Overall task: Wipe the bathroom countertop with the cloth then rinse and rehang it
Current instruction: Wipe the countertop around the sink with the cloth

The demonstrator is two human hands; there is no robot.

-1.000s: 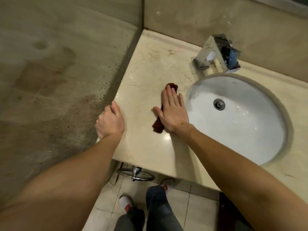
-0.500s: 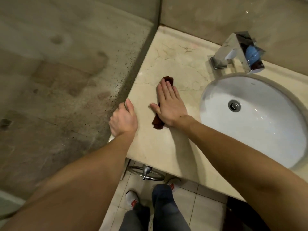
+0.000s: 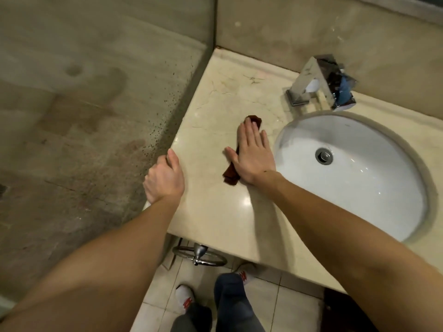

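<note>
Presses the right hand (image 3: 253,159) flat on a dark red cloth (image 3: 230,175), palm down, fingers straight and close together, thumb spread out to the side. Nothing curled or pinched. Pins the cloth as a narrow folded strip against the beige marble countertop (image 3: 215,212), one end poking out past the fingertips and the other past the heel of the palm.

Grips the left edge of the countertop with the left hand (image 3: 164,179), thumb lying on top, fingers curled over the edge and out of sight. Leaves bare marble between the two hands.

Looks down on a white oval sink (image 3: 359,200) set into the countertop just right of the right hand, with a metal drain (image 3: 323,156) near its middle. Takes in a square chrome faucet (image 3: 321,82) behind the sink, close to the back wall.

Below the front edge — a chrome towel ring (image 3: 199,256), pale floor tiles (image 3: 275,303), dark trouser legs (image 3: 230,300) and white socks (image 3: 184,295) with red marks. To the left, a stained, speckled wall (image 3: 84,116) hard against the countertop's side.
</note>
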